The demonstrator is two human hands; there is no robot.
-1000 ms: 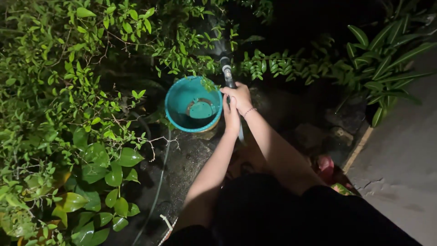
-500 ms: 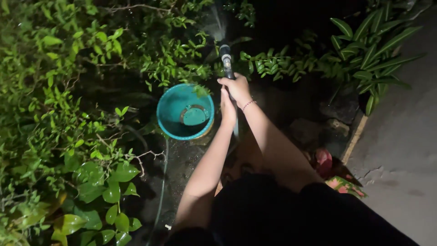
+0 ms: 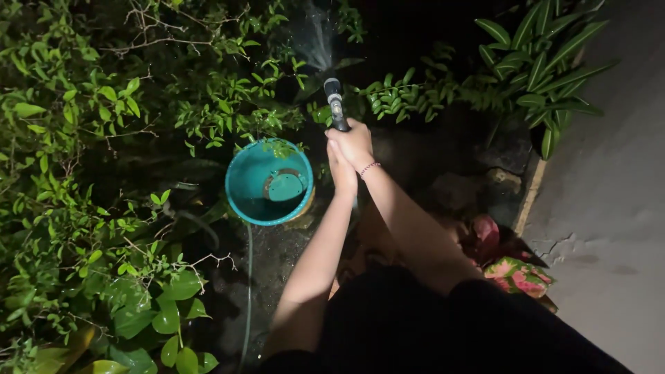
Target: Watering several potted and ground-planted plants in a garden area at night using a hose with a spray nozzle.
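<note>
Head camera, looking down at night: a person's right hand (image 3: 355, 143) is wrapped around the dark handle of a hose nozzle (image 3: 335, 104), its fingers curled fully closed on the grip. The left hand (image 3: 341, 170) sits just below and against the right one, fingers folded round the same handle from the near side, so both hands clasp the nozzle together. A thin beaded bracelet (image 3: 369, 166) circles the right wrist. The nozzle points away from the person, up toward the dark foliage, and a fine fan of water spray (image 3: 315, 34) leaves its tip.

Just left of the hands a round teal bucket (image 3: 244, 181) stands on wet, dark ground, with a teal disc-shaped object (image 3: 285, 188) lying inside it. A thin green hose (image 3: 248, 291) runs along the ground from below the bucket toward the bottom edge. Leafy green shrubs (image 3: 90, 173) fill the left side; long-leaved plants (image 3: 547, 62) grow at upper right beside a grey concrete path (image 3: 609, 228). Pink-and-green patterned leaves (image 3: 521, 273) lie near the person's right arm.
</note>
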